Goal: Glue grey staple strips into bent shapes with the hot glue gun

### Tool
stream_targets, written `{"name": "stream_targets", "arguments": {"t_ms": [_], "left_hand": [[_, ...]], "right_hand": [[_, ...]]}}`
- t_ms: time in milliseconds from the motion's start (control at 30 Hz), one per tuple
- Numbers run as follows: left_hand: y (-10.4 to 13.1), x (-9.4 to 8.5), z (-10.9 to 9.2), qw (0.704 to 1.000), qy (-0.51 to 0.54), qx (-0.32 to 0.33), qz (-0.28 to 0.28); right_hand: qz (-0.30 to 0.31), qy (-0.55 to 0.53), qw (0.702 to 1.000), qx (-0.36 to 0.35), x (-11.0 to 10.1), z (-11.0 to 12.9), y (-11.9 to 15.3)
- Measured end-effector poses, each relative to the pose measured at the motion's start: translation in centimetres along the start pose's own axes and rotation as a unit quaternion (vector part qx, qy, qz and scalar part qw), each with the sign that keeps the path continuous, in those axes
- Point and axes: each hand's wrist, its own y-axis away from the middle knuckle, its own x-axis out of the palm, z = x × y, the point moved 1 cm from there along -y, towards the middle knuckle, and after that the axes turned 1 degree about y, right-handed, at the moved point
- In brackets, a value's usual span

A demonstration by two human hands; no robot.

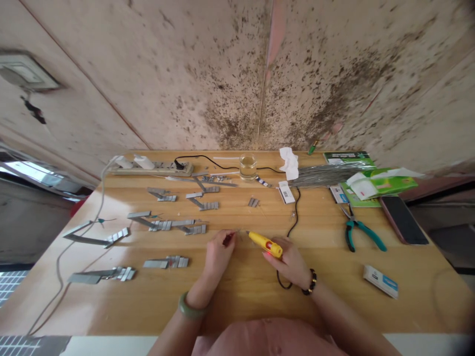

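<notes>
Hands meet at the near middle of the bench [237, 296] in the head view: the left hand [218, 254] has its grip pinched shut on a thin wire piece [233, 234], the right hand [291, 262] wraps closed round a yellow soldering iron [265, 243], tip almost at the wire. Likely risk: the hot tip slipping onto the pinching fingertips [227, 241], or its cord [293, 225] snagging and jerking it

Pliers [361, 231], phone [403, 219], glass [248, 166] (clear liquid inside), power strip [156, 168].
</notes>
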Motion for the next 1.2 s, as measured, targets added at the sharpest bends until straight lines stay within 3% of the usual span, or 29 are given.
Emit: {"name": "stream_targets", "arguments": {"t_ms": [500,800,1200], "left_hand": [[0.13,-0.39,-0.88,0.999,0.026,-0.024,-0.032],[-0.14,-0.19,-0.74,0.998,0.011,-0.066,0.006],[-0.08,0.26,-0.51,0.999,-0.05,-0.013,0.014]], "right_hand": [[-0.028,-0.015,1.0,-0.003,0.18,-0.13,0.02],[-0.035,-0.021,0.999,-0.002,0.39,-0.43,0.17],[-0.023,-0.016,1.0,-0.009,0.38,-0.42,0.23]]}}
